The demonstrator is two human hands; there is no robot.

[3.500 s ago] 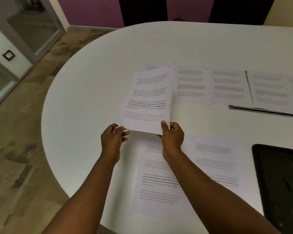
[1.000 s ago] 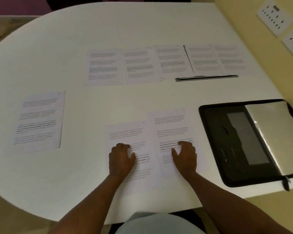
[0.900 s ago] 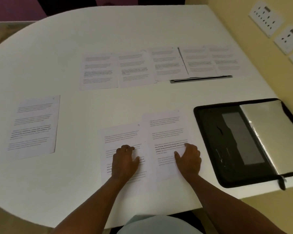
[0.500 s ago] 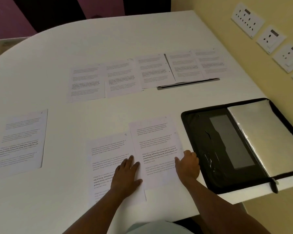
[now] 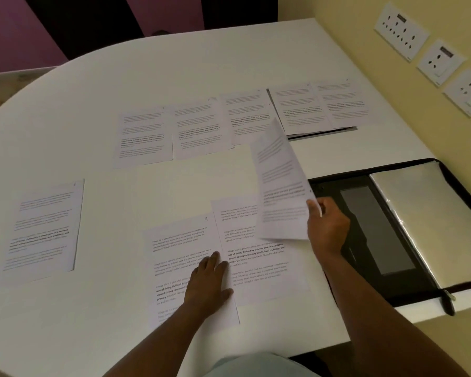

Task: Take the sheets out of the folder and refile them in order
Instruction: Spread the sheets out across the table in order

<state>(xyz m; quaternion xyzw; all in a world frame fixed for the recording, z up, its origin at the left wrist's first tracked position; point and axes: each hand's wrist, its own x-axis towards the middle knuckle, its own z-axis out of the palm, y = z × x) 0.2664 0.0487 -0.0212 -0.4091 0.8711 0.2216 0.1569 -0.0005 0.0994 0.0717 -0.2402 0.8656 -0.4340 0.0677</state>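
My right hand (image 5: 327, 225) pinches the right edge of a printed sheet (image 5: 280, 186) and holds it lifted and tilted above the table. Under it lies another printed sheet (image 5: 256, 257), flat near the table's front. My left hand (image 5: 208, 284) presses flat on the sheet beside it (image 5: 180, 246), fingers straight. The black zip folder (image 5: 386, 229) lies open at the right, with clear plastic sleeves (image 5: 435, 219) on its right half. A row of several sheets (image 5: 239, 118) lies across the far side. One single sheet (image 5: 42, 227) lies at the left.
A thin dark board (image 5: 324, 131) sticks out from under the far row's right sheets. The white table (image 5: 147, 72) has a rounded left end and a front edge close to my body. Wall sockets (image 5: 400, 31) are on the yellow wall at the right.
My right hand has picked up the top sheet of the right-hand pile and raised it, uncovering another sheet beneath. My left hand stays pressed on the left sheet. The camera has swung right.
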